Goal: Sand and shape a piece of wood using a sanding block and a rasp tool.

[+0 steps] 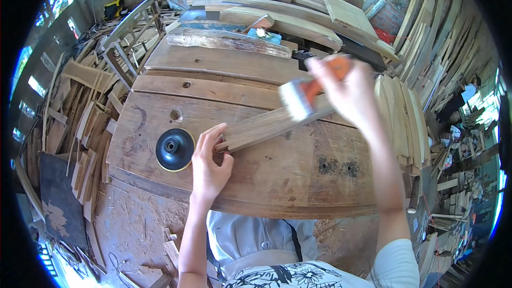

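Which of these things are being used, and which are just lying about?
In use:
brush, in the right hand
wood strip, held by the left hand
bench, underneath

Apparently just lying about:
black disc
rough board behind
stacked boards at right

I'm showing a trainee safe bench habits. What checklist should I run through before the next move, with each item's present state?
1. Left hand at the near end of the wooden piece: ok, thumb and fingers are around it.
2. Right hand gripping the brush by its orange handle: ok.
3. Bristles touching the wood: cannot tell; they overlap it in view but are blurred.
4. Black disc apart from the wooden piece: ok, it lies left of the left hand.
5. Far end of the wooden piece supported: cannot tell, the brush and right hand partly cover that area.
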